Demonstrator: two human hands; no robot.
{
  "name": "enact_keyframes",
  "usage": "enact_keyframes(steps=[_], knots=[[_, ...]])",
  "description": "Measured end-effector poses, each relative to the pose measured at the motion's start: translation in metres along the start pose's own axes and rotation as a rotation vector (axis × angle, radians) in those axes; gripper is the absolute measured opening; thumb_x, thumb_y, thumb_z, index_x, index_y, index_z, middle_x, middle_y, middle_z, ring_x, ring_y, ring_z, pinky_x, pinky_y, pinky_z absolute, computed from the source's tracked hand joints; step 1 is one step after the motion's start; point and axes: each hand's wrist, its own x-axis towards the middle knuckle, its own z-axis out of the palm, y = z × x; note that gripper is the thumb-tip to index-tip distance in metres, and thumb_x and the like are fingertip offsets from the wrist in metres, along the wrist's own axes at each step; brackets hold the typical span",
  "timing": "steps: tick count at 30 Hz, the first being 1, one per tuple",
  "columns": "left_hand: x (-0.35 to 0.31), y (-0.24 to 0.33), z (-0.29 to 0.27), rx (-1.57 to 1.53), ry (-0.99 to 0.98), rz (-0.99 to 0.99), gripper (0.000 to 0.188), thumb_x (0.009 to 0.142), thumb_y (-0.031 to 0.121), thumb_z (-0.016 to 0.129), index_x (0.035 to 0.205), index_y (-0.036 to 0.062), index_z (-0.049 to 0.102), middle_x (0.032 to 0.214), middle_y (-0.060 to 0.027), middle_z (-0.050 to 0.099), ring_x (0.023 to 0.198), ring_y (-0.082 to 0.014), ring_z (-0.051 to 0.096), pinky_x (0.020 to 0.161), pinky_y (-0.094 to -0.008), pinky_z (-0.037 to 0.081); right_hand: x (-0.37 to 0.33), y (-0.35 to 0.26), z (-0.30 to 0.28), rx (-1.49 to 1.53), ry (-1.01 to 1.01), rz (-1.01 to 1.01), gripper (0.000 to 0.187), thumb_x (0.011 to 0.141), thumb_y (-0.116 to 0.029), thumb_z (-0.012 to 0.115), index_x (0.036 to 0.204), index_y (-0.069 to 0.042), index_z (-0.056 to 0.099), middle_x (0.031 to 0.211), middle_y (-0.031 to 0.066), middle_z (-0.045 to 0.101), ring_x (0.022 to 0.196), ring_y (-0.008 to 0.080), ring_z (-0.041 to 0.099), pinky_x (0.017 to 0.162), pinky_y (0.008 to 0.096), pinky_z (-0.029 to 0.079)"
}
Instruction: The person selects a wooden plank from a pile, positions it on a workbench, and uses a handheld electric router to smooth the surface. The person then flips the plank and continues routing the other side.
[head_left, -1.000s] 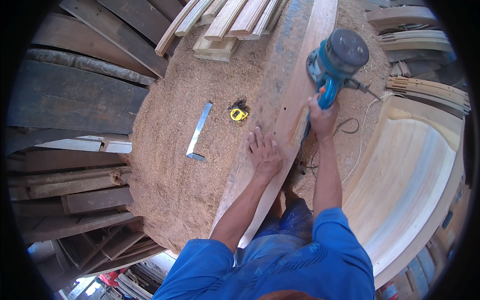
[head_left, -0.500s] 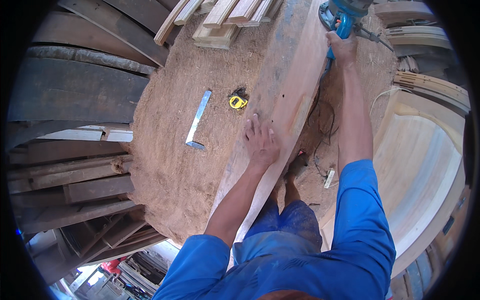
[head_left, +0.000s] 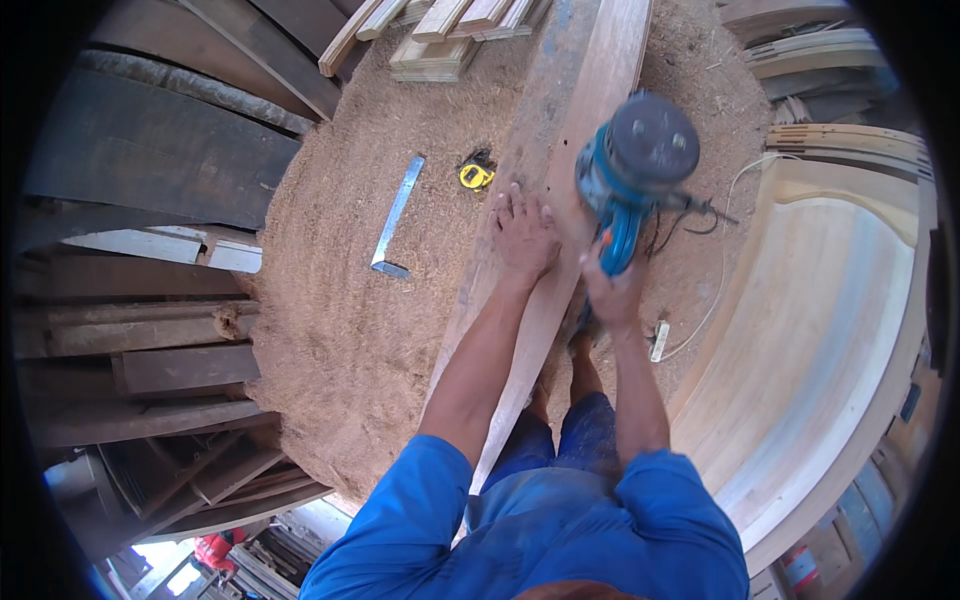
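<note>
Head view: sander (head_left: 632,170) (blue) on plank (head_left: 590,110)

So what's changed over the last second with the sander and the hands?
The right hand pushed the blue power sander far up the long plank and has now drawn it back toward the body, its grip on the handle unchanged. The left hand stayed flat on the plank. The metal square and yellow tape measure lie where they were on the sawdust.

we see a matt blue plastic sander (head_left: 632,172) on a smooth pale wooden plank (head_left: 560,200), above rough sawdust (head_left: 340,330).
</note>
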Motion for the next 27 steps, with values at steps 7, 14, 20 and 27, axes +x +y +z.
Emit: enact_keyframes(steps=[7,14,20,27], knots=[[-0.102,-0.042,-0.007,-0.008,0.024,0.01,0.044,0.103,0.032,0.041,0.135,0.0045,0.054,0.159,-0.0259,0.03,0.147,-0.0452,0.026,0.119,-0.0589,0.02,-0.157,0.003,0.03,0.026,0.017,0.061,0.025,0.082,0.0,0.068,0.1,-0.004,0.052,0.077,-0.0004,0.053,0.069,0.0084,0.053,0.065,0.0267,0.046],[-0.117,-0.042,-0.006,0.018,0.05,-0.049,0.042,0.102,0.032,0.044,0.128,0.0036,0.059,0.159,-0.0259,0.031,0.147,-0.0441,0.028,0.118,-0.0591,0.022,-0.139,0.006,0.047,0.085,0.06,0.029,0.029,0.081,0.002,0.067,0.105,-0.003,0.05,0.078,0.0005,0.053,0.069,0.0085,0.051,0.068,0.0258,0.045],[-0.117,-0.045,-0.002,0.009,0.123,-0.016,0.038,0.1,0.031,0.047,0.122,0.0037,0.061,0.156,-0.0256,0.037,0.144,-0.0438,0.033,0.117,-0.0589,0.023,-0.11,0.009,0.047,-0.052,0.097,-0.05,0.031,0.082,-0.003,0.071,0.106,-0.001,0.052,0.083,0.0026,0.058,0.072,0.0112,0.058,0.068,0.0264,0.05],[-0.117,-0.039,-0.006,0.038,0.109,-0.016,0.036,0.099,0.029,0.048,0.12,0.0029,0.06,0.155,-0.0266,0.038,0.143,-0.0443,0.033,0.117,-0.0591,0.022,-0.064,0.01,0.043,0.053,0.114,0.005,0.029,0.08,0.002,0.067,0.105,-0.001,0.052,0.078,0.0,0.054,0.069,0.0073,0.054,0.066,0.0244,0.047]])
